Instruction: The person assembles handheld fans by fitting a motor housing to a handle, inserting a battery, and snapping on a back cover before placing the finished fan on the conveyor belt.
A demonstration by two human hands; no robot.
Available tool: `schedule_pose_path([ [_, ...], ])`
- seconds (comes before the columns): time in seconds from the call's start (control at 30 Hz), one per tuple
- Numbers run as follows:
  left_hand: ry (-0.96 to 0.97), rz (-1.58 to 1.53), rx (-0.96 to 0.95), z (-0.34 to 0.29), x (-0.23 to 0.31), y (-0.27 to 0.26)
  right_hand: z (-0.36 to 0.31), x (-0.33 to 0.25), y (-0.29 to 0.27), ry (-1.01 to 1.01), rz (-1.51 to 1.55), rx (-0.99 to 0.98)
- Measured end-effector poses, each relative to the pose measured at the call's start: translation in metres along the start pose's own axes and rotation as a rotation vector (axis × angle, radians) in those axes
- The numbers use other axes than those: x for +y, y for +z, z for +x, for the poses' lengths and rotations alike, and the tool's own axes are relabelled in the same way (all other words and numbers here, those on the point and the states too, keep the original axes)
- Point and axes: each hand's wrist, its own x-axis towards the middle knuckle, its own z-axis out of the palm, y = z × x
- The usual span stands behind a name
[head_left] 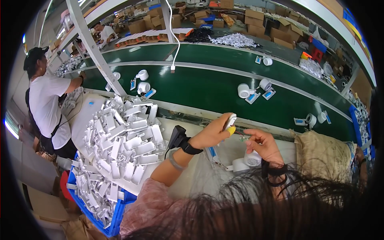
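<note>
Dark hair (256,208) fills the lower edge, closest of all. At far left a co-worker (46,104) in a white shirt stands at the belt. Next, a blue crate (116,218) brims with white plastic clips (120,144), heaped well over its rim and onto the worktop (200,176). The left hand (212,134) is closed around a white handheld tool with a yellow tip (230,122). Its wrist wears a black strap. Just beside it, the right hand (262,146) grips a round white device (252,159) over the worktop, forefinger held out. Farther right sits a tan sack (324,156) (contents hidden). Beyond, the green conveyor belt (208,92) carries more white devices.
</note>
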Motion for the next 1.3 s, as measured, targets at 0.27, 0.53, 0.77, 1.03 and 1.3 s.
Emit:
schedule_pose_path([
  [0.27,0.008,-0.200,0.068,0.000,-0.014,0.025,0.008,0.007,0.015,-0.568,-1.005,0.463],
  [0.53,-0.112,-0.452,0.075,-0.001,-0.030,0.032,0.012,0.011,0.030,-0.632,-0.726,0.479],
  [0.77,-0.008,-0.270,0.093,-0.007,-0.016,0.039,0.013,0.022,0.032,-0.783,-0.689,0.524],
  [1.03,0.138,-0.083,0.083,-0.011,-0.020,0.041,0.011,0.022,0.037,-0.797,-0.729,0.623],
  [1.3,0.171,-0.092,0.104,-0.012,-0.014,0.046,0.010,0.025,0.036,-0.825,-0.750,0.626],
])
